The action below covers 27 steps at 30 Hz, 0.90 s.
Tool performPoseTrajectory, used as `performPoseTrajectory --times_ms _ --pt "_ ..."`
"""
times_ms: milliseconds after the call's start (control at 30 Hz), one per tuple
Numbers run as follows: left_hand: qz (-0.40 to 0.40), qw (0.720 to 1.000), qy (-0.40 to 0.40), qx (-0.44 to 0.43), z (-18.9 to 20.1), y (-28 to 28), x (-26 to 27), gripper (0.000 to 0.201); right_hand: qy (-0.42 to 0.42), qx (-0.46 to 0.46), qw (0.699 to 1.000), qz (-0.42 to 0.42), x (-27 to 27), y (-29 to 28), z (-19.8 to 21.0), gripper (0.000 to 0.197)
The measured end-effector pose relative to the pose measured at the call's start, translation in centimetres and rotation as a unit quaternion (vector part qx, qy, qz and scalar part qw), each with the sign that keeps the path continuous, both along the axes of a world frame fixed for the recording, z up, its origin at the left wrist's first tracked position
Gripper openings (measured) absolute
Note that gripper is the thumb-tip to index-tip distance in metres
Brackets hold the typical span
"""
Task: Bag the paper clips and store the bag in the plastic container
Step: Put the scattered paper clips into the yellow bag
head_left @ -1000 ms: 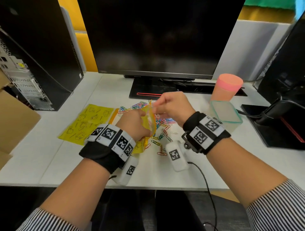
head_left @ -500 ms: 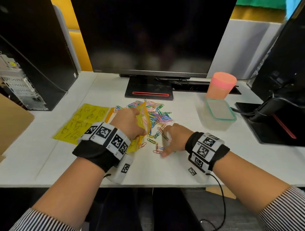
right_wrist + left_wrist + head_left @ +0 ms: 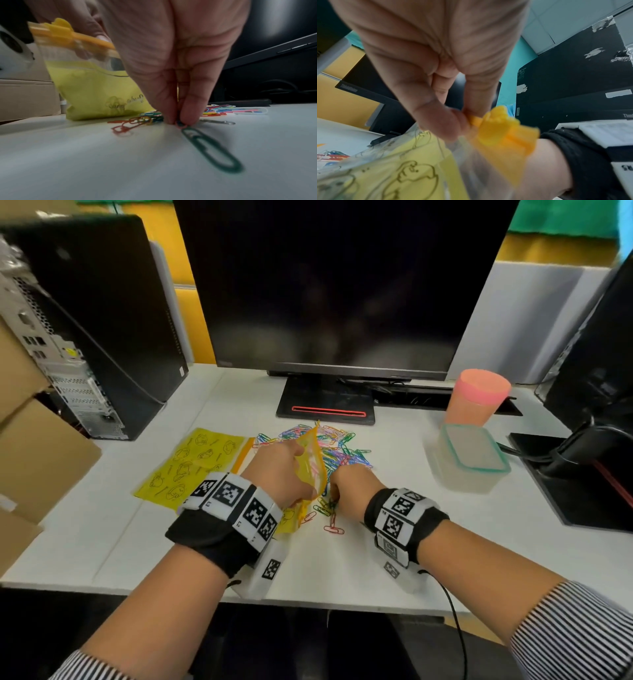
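Far left: computer tower upright on the desk, cardboard boxes at the left edge.

Flat yellow bag with line drawings lies on the desk left of my hands, orange zip strip on its right edge.

My left hand pinches the top of a second yellow bag, thumb and fingers clamped on the orange zip strip near the slider. The bag stands upright, its bottom on the desk, mouth pointing far. A few clips show through the clear part (head view, count unclear).

Pile of coloured paper clips sits on the desk just past the bag, near the monitor stand. A looser scatter lies near my wrists, including a red clip.

My right hand is down on the desk just right of the bag, fingertips pinched together on a clip right at the surface. A dark green clip lies touching the pinch, trailing toward the wrist camera (can't tell whether it's the one gripped or hooked to it). A pink loop shows under the fingertips.

Dark monitor fills the far centre.

Right: plastic container with a green-rimmed lid on it, well apart from the bag. Pink cup just behind it. Black stand and cables at the far right edge.
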State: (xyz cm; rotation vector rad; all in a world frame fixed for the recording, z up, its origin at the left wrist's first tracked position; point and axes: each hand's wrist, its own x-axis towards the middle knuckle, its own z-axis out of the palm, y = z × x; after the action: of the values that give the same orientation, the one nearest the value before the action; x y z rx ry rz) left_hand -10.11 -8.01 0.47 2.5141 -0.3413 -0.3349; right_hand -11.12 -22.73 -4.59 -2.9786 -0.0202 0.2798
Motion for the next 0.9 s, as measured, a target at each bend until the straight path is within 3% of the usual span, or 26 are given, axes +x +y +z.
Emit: performPoseTrajectory --times_ms 200,300,367,500,567,633,700,733,800,900 --pt "-0.006 1.0 0.006 0.0 0.0 -0.2 0.1 0.079 -0.014 0.089 0.993 -0.073 0.1 -2.2 1.4 0.016" --pt "-0.014 1.0 0.011 -0.001 0.1 -0.4 -0.1 0.081 -0.079 0.285 0.944 -0.148 0.3 -3.4 3.8 0.017" --pt "-0.019 1.0 0.01 -0.002 0.1 -0.6 -0.2 0.082 -0.112 0.391 0.902 -0.143 0.4 -3.3 5.5 0.022" --pt "-0.018 1.0 0.012 -0.007 0.2 -1.0 -0.3 0.083 -0.114 0.47 0.872 -0.077 0.0 -1.0 7.1 0.005" --pt "-0.015 1.0 0.013 -0.009 0.2 -0.9 -0.2 0.083 -0.138 0.45 0.878 -0.089 0.0 -0.9 6.7 0.01" --pt "-0.012 1.0 0.01 -0.005 0.4 -0.7 0.0 0.082 -0.141 0.365 0.915 -0.102 0.0 -2.1 5.6 0.023" --pt "-0.009 1.0 0.005 0.001 0.5 -0.4 0.2 0.082 -0.049 0.205 0.975 -0.076 0.0 -3.8 3.9 0.056" --pt "-0.008 1.0 0.001 0.002 0.6 -0.3 0.3 0.082 0.014 0.133 0.99 -0.049 -0.2 -4.5 2.9 0.076" --pt "-0.007 1.0 -0.004 0.007 0.8 -0.1 0.4 0.082 0.08 0.062 0.995 -0.005 -0.2 -5.3 1.3 0.101" --pt "0.0 1.0 -0.002 0.004 1.2 0.0 0.4 0.082 0.085 0.081 0.993 -0.003 0.9 -5.4 0.4 0.113"
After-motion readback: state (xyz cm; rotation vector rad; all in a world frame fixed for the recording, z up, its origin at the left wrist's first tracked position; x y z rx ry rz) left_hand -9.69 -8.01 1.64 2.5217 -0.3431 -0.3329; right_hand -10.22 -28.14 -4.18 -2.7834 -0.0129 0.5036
